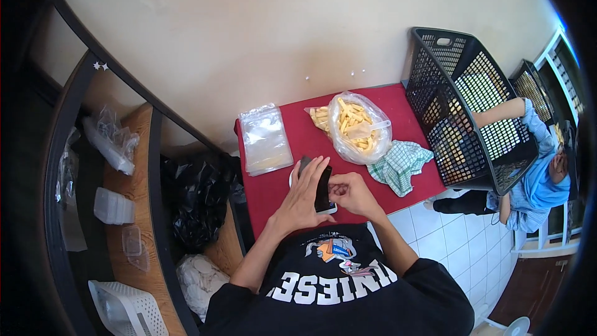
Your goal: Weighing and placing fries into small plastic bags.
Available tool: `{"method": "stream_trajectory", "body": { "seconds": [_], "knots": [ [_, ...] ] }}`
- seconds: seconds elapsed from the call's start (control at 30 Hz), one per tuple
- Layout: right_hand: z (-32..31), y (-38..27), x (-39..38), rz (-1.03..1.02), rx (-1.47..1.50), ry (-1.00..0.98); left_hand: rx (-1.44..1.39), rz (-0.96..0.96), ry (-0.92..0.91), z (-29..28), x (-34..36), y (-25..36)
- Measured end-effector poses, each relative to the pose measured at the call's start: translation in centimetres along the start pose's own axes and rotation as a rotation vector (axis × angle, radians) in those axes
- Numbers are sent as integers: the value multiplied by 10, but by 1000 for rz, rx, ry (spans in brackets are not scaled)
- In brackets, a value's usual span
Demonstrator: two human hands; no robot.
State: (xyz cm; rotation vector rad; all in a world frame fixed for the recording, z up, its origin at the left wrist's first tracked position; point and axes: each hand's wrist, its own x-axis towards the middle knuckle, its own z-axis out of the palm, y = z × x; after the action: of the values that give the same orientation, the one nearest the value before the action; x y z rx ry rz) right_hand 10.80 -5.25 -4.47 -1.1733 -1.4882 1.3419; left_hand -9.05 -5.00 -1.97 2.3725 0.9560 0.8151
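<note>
On the red tabletop (264, 202), near its front edge, stands a black-faced flat device (322, 190) with a white rim; its exact kind is not clear. My left hand (300, 196) lies over its left side, fingers stretched out and thumb reaching along the lower edge. Against the right side, my right hand (351, 193) has its fingers curled in a pinch; whatever is between them is hidden. Farther off sits a clear plastic bag of cut yellow fries (353, 109), with a translucent scoop (371, 126) resting in it. A stack of clear plastic bags (266, 140) lies to the left.
A green checkered cloth (403, 167) and a large black plastic crate (438, 109) occupy the table's right side. Beyond the crate, another person (536, 177) reaches an arm into it. Left are a wooden shelf (127, 211) with plastic containers (114, 206) and black bags (199, 196).
</note>
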Motion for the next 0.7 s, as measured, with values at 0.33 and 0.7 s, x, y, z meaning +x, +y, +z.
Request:
{"method": "stream_trajectory", "body": {
  "seconds": [0.33, 0.7],
  "knots": [
    [-7, -9, 20, -31, -172, -224, 120, -63, 40, 16, 5, -22],
    [-25, 2, 26, 92, 141, -175, 106, -46, 16, 5, 12, -10]
  ]
}}
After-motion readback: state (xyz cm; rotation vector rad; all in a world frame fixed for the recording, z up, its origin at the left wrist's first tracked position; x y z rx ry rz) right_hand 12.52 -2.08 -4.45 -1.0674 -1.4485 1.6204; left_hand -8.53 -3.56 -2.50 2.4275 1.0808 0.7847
